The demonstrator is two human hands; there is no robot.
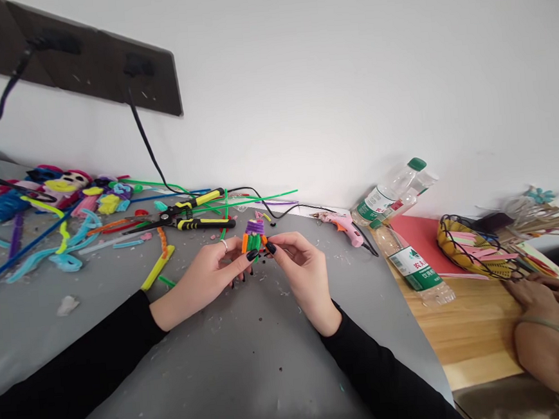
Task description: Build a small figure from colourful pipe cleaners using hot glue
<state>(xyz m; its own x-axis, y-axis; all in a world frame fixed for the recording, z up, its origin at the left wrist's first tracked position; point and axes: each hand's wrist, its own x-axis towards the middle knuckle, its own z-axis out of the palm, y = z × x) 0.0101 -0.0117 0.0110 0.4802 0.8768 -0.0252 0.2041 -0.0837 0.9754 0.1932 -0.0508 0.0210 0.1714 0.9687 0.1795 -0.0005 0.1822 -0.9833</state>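
Observation:
Between my two hands is a small pipe-cleaner figure [254, 238], purple on top, green in the middle, with orange strips at its sides. My left hand [219, 266] is closed on its left side, thumb in front. With thumb and fingers my right hand [297, 266] pinches its right edge. Pliers with yellow and black handles [197, 211] lie behind my left hand. A pink hot glue gun [341, 224] rests beyond my right hand, its cord trailing along the wall.
Loose pipe cleaners [69, 242] and fuzzy made figures [55, 185] crowd the left back of the grey table [215, 369]. Plastic bottles [414, 263] lie and stand at right. Beyond are a yellow basket [476, 245] and another person's hands [543, 305]. Black plugs sit in a wall socket panel [88, 57].

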